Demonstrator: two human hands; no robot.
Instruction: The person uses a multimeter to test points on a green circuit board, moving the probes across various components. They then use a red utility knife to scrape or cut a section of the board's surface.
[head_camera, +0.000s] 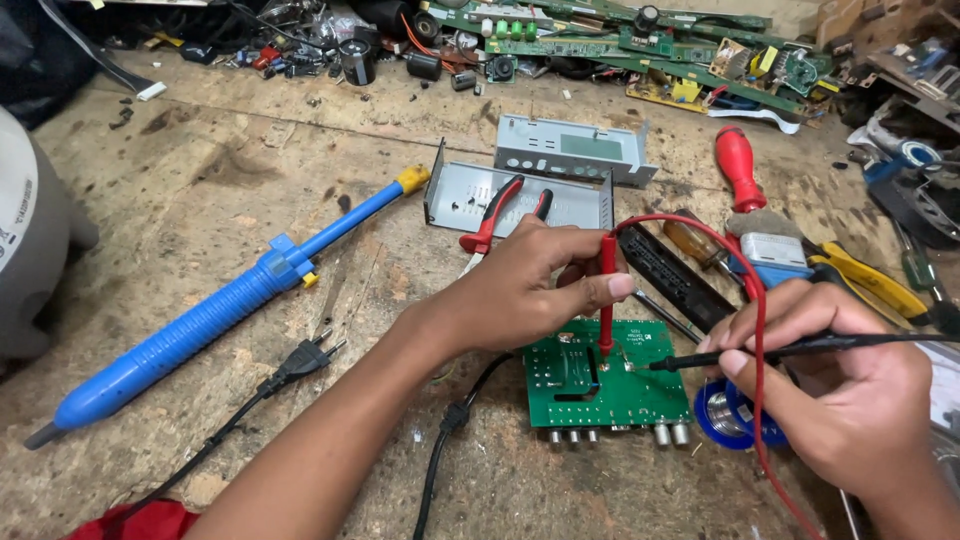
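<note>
Both probes are on the green circuit board (605, 385), which lies flat on the worn wooden bench (230, 170) and serves as the reference point here. The left hand (530, 285) pinches the red probe (606, 295) between thumb and fingers, holding it upright with its tip down on the board's upper middle. The right hand (845, 395) grips the black probe (790, 350) like a pen, fingers closed round the shaft, its tip touching a solder point just right of the red one. The red lead (757, 330) loops from the red probe across the right hand.

Judged from this, probing is in progress: contact is made at one pair of points. No meter face is in view, so no reading can be confirmed.

Left of the board lie a black mains plug (310, 357) and, farther out, a blue desoldering pump (215, 315). Behind the board sits an open grey metal casing (520, 190) with red-handled pliers (492, 215) on it. A solder spool (730, 415) sits just at the board's right edge, partly under the right hand.
</note>
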